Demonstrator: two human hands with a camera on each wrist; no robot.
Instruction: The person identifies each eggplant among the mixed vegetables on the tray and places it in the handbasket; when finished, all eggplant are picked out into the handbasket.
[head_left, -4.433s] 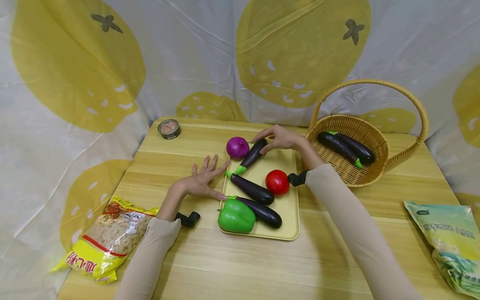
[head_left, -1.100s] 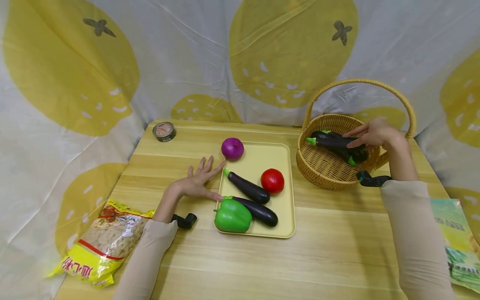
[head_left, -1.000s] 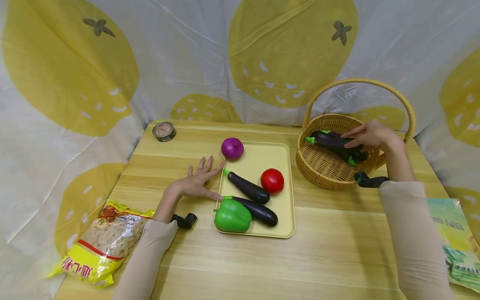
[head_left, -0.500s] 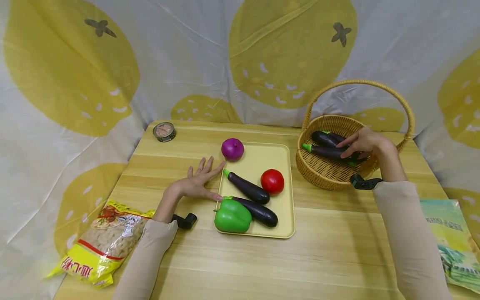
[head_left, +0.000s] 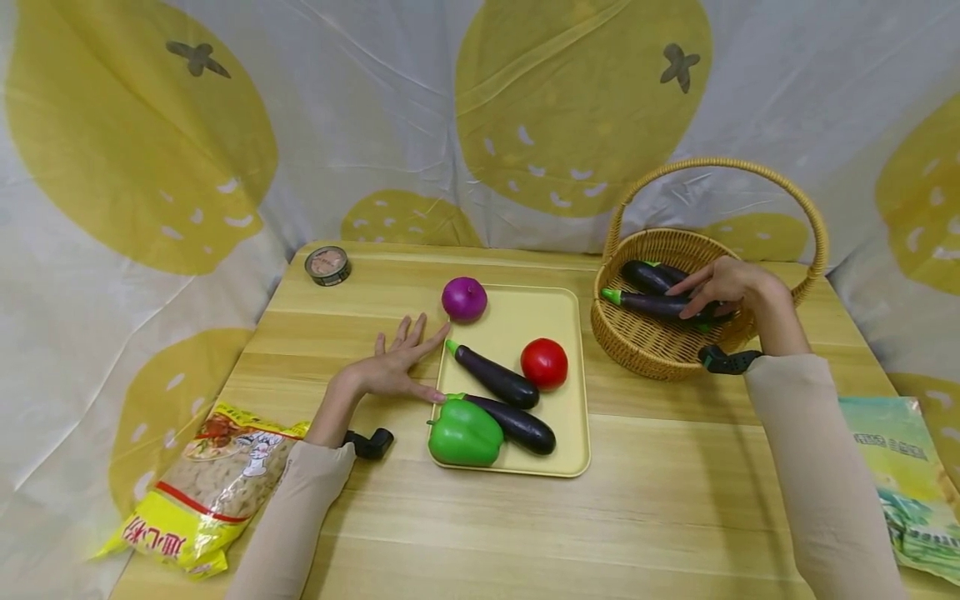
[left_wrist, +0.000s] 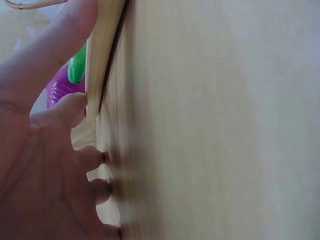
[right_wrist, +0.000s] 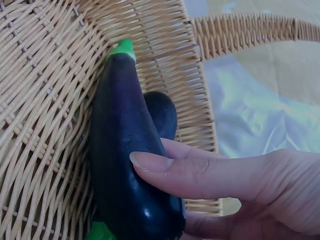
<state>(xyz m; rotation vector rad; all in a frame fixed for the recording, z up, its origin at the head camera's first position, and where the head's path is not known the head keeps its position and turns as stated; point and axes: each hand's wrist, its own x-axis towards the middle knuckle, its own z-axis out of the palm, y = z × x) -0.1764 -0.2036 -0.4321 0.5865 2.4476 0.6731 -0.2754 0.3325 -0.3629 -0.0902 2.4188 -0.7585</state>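
Note:
Inside the wicker basket (head_left: pixel 637 354), my right hand (head_left: pixel 731 287) grips an eggplant (head_left: pixel 652 305) with a green stem end. The right wrist view shows my thumb (right_wrist: pixel 155 164) across its dark skin and fingers behind it. Other eggplants (head_left: pixel 641 275) lie beneath, partly covered. My left hand (head_left: pixel 390 371) is spread at the left edge of the yellow tray (head_left: pixel 573 458), thumb and index fingertip at its rim. Two more eggplants (head_left: pixel 495 373) lie in the tray, beside a green bell pepper (head_left: pixel 467 433), a red tomato (head_left: pixel 544 363) and a purple onion (head_left: pixel 464 299).
A tall handle (head_left: pixel 813 204) arches over the basket. A pasta bag (head_left: pixel 217 483) lies at the left and a green-yellow packet (head_left: pixel 900 475) at the right. Back left stands a small round can (head_left: pixel 327 265). A lemon-print cloth (head_left: pixel 390 108) hangs behind the table.
My right hand has carried an eggplant from the tray's top into the basket, then shifted it slightly towards the basket's front left. My left hand has stayed at the tray's edge.

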